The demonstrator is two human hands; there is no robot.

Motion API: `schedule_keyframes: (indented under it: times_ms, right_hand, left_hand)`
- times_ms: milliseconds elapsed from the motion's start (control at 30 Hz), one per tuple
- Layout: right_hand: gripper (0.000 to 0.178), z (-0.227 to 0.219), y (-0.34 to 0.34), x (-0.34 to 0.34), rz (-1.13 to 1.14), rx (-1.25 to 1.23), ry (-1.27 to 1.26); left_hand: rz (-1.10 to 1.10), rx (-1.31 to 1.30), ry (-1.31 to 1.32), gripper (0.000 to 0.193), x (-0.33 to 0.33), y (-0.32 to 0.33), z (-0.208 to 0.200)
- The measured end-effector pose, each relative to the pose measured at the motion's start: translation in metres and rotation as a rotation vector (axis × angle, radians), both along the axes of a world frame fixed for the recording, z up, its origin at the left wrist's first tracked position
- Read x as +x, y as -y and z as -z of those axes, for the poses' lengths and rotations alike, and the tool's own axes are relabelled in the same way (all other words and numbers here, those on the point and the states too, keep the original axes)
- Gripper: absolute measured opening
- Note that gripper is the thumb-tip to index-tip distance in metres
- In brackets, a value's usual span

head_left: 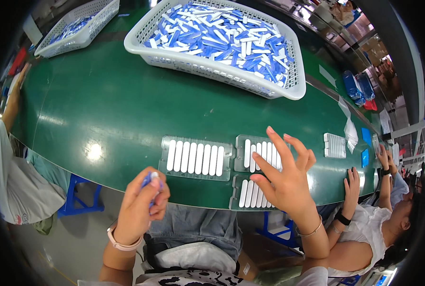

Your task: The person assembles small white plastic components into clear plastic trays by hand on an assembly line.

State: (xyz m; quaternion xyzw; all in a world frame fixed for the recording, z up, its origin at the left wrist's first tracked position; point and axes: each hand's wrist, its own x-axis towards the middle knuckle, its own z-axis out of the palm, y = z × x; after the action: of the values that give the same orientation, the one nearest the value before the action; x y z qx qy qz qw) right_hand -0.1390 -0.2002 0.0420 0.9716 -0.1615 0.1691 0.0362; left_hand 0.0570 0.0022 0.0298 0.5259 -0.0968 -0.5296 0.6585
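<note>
Blue-and-white plastic pieces (151,181), clutched in the curled left hand (140,201), seemingly bunched for control; with the right hand (288,183) spread over clear rectangular plastic trays (239,153), presumably slotted to keep slim white strips (247,153) aligned.

A smooth, glossy green tabletop (112,90) throws back bright light, while the basket (198,71) on it is perforated white plastic. The heaped blue-and-white pieces (222,40) look like smooth, hard plastic. A clear plastic tray (227,164) shines at its edges around smooth white strips (193,157). Denim cloth (193,224) appears matt; a thin bracelet (312,233) looks metallic; a blue stool (79,209) appears plastic.
</note>
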Motion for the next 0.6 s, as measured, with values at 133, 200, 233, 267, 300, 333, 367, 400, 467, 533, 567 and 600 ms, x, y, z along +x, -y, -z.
schedule_keyframes:
  times_ms: [133, 200, 233, 267, 300, 333, 367, 400, 467, 533, 567, 600]
  right_hand:
    - [0.038, 0.006, 0.000, -0.007, -0.001, -0.075, -0.024]
    - [0.040, 0.008, -0.001, -0.004, 0.023, -0.112, -0.021]
    - [0.040, 0.007, -0.001, -0.001, 0.018, -0.140, -0.032]
    - [0.040, 0.006, 0.000, 0.001, 0.011, -0.168, -0.048]
    - [0.040, 0.007, 0.001, 0.002, 0.004, -0.177, -0.059]
    - [0.040, 0.004, 0.000, 0.001, 0.013, -0.179, -0.053]
    - [0.040, 0.000, -0.001, -0.001, 0.010, -0.142, -0.057]
    - [0.040, -0.003, -0.002, -0.002, 0.000, -0.103, -0.059]
    - [0.041, -0.004, -0.013, -0.013, -0.025, -0.056, -0.038]
    - [0.042, -0.003, -0.018, -0.023, -0.052, -0.010, -0.019]
    - [0.043, -0.002, -0.019, -0.029, -0.010, -0.004, -0.029]
    - [0.045, -0.001, -0.019, -0.034, 0.032, 0.003, -0.039]
  left_hand:
    - [-0.050, -0.102, 0.132, 0.039, 0.010, -0.009, 0.010]
    - [-0.037, -0.111, 0.192, 0.047, 0.016, -0.012, 0.012]
    - [-0.029, -0.080, 0.220, 0.040, 0.019, -0.014, 0.012]
    - [-0.025, -0.048, 0.244, 0.034, 0.021, -0.014, 0.012]
    - [-0.017, -0.052, 0.252, 0.034, 0.022, -0.013, 0.011]
    - [-0.007, 0.025, 0.348, 0.032, 0.022, -0.011, 0.010]
    - [0.001, 0.101, 0.444, 0.030, 0.023, -0.009, 0.009]
    - [0.002, 0.102, 0.452, 0.030, 0.024, -0.010, 0.008]
    - [-0.044, 0.170, 0.505, 0.028, 0.024, -0.010, 0.007]
    - [-0.049, 0.182, 0.511, 0.028, 0.026, -0.012, 0.006]
    - [-0.044, 0.194, 0.511, 0.028, 0.026, -0.011, 0.005]
    - [-0.036, 0.193, 0.516, 0.028, 0.024, -0.010, 0.006]
